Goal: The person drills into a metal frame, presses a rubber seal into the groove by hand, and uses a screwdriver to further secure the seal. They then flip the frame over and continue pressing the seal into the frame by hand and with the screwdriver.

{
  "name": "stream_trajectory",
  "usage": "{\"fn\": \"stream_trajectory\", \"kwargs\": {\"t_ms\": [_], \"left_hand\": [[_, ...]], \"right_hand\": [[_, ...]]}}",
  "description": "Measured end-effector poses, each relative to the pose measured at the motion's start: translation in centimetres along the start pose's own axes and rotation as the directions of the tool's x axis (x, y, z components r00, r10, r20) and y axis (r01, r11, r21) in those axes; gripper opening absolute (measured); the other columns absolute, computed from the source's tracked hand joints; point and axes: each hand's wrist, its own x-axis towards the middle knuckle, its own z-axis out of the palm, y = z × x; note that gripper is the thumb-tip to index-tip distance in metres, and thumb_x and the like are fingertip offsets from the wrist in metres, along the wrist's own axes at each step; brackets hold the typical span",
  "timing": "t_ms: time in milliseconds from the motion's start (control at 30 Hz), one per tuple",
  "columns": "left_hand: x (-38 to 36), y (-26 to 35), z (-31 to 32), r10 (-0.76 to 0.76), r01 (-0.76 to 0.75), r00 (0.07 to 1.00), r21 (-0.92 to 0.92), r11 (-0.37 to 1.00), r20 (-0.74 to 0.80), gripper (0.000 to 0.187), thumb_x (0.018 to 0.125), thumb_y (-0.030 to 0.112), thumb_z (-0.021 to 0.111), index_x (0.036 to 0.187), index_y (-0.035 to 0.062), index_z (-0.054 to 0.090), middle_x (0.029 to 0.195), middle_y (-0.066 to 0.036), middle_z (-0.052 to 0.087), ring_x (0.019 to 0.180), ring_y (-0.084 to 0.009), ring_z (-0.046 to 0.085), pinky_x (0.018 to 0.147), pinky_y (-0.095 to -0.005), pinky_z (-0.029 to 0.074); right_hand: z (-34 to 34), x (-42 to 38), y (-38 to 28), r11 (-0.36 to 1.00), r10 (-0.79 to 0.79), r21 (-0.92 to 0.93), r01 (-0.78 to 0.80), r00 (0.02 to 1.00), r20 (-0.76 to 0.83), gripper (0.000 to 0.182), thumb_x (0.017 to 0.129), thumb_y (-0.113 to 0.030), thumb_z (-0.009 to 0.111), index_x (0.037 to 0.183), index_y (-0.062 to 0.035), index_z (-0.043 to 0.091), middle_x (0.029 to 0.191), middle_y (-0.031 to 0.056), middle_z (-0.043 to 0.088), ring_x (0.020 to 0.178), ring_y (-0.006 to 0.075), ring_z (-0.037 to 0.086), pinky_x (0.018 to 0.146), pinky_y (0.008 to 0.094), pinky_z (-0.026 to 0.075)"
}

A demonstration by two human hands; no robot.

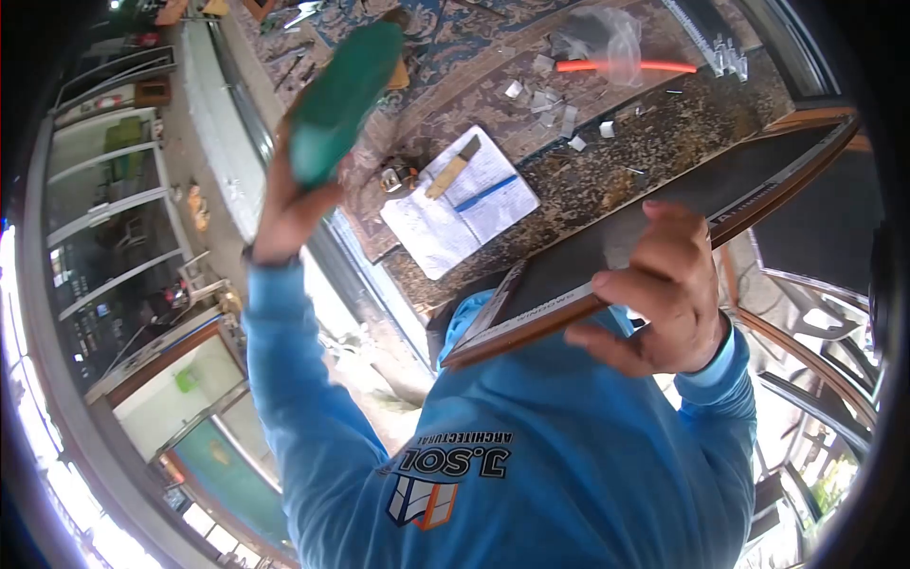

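My left hand (pixel 289 213) is raised at the left, its fingers wrapped round a smooth green elongated object (pixel 346 100). That object is blurred, with a darker tip at its far end, and I cannot tell its exact kind. My right hand (pixel 664 294) is bent over the near edge of a dark panel with a brown frame (pixel 531 332). Its fingers lie on the upper side and the thumb on the outer side of the edge. Printed pale tape runs along the frame. The panel slants between my body and the worktable.
On the carpet-covered worktable (pixel 578 199) lie an open notebook (pixel 498 204) with a blue pen (pixel 485 192) and a wood-coloured strip (pixel 453 175), a tape measure (pixel 393 176), an orange rod (pixel 664 66), a plastic bag (pixel 621 43) and several small pale pieces. More frames (pixel 825 218) stand at right.
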Motion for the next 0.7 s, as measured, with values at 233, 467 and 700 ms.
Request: {"fn": "stream_trajectory", "kwargs": {"t_ms": [233, 467, 700], "left_hand": [[-14.0, 18.0, -3.6, -0.131, 0.112, 0.990, 0.291, 0.950, 0.045, 0.091, 0.086, 0.052, 0.085, 0.151, -0.0024, 0.052, 0.137, -0.025, 0.066, 0.116, -0.0277, 0.071, 0.089, -0.0391, 0.063], [-17.5, 26.1, 0.1, -0.184, 0.120, 0.982, 0.575, 0.809, 0.054, 0.080, 0.086, 0.046, 0.084, 0.145, 0.0002, 0.056, 0.126, -0.023, 0.068, 0.107, -0.0277, 0.072, 0.085, -0.0400, 0.062], [-16.2, 28.2, 3.0, -0.156, 0.075, 0.986, 0.705, 0.705, 0.051, 0.069, 0.086, 0.041, 0.083, 0.138, 0.0029, 0.059, 0.116, -0.021, 0.070, 0.098, -0.0278, 0.072, 0.082, -0.0410, 0.061]], "right_hand": [[2.2, -0.7, -0.3, 0.968, -0.051, -0.238, 0.080, 0.991, 0.124, 0.044, 0.072, -0.052, 0.079, 0.098, -0.0178, 0.071, 0.104, -0.0008, 0.058, 0.095, 0.0185, 0.061, 0.090, 0.0402, 0.052], [2.6, -0.6, 0.1, 0.960, -0.065, -0.260, 0.100, 0.988, 0.142, 0.031, 0.083, -0.049, 0.073, 0.086, -0.0194, 0.064, 0.091, -0.0032, 0.055, 0.089, 0.0149, 0.060, 0.083, 0.0334, 0.047], [3.5, -1.0, 0.2, 0.946, -0.077, -0.312, 0.091, 0.995, 0.057, 0.032, 0.085, -0.048, 0.071, 0.079, -0.0200, 0.058, 0.088, -0.0042, 0.053, 0.085, 0.0122, 0.058, 0.080, 0.0314, 0.041]]}}
